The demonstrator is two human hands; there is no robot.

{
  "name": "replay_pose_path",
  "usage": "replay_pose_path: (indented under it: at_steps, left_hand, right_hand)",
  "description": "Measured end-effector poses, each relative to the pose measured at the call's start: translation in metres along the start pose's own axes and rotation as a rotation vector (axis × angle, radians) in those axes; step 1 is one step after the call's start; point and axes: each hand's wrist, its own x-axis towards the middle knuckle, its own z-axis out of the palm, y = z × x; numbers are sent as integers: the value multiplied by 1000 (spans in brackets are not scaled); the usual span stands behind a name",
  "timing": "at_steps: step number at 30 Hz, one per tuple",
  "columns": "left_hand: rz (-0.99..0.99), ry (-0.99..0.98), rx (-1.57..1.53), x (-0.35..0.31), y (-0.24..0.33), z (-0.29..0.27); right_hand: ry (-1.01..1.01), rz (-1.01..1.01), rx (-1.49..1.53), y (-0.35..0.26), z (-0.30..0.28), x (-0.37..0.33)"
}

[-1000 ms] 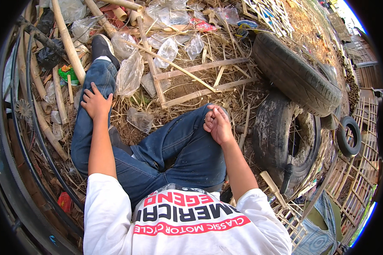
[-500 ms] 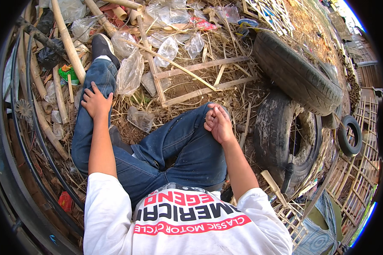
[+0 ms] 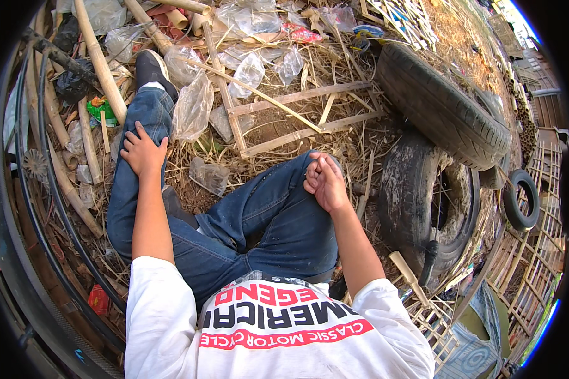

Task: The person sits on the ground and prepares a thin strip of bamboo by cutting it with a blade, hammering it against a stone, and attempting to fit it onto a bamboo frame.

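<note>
My left hand [image 3: 144, 153] lies on my left lower leg, fingers spread over the blue jeans [image 3: 189, 252] and holding nothing. On my bent right knee rests my right hand [image 3: 327, 184], palm turned partly up. Its fingers are curled loosely together, and no object shows in them. Close by the right hand lies a bamboo frame [image 3: 310, 146] of thin split strips on dry straw. A clear plastic bag [image 3: 194, 108] sits beside my left leg, just right of the left hand.
Two old tyres, an upper tyre [image 3: 442, 107] leaning over a lower muddy tyre [image 3: 401, 196], stand at right. A bicycle wheel [image 3: 0, 278] curves along the left edge. Bamboo poles [image 3: 101, 63] and plastic litter [image 3: 250, 22] cover the ground ahead. Bamboo lattice [image 3: 537, 252] stands far right.
</note>
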Motion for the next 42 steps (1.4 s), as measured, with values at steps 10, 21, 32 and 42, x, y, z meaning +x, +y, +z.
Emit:
replay_pose_path:
  at_steps: [10, 21, 32, 42]
  left_hand:
    - [-17, -13, 1, 2, 2, 0]
    - [-12, 8, 8, 1, 2, 3]
    - [-7, 25, 4, 0, 2, 1]
    - [-4, 21, 12, 0, 2, 0]
  right_hand:
    - [-12, -7, 25, -1, 0, -1]
    - [-14, -2, 47, 0, -3, 0]
    - [-30, -8, 39, 0, -5, 0]
    - [-27, -13, 37, 0, -4, 0]
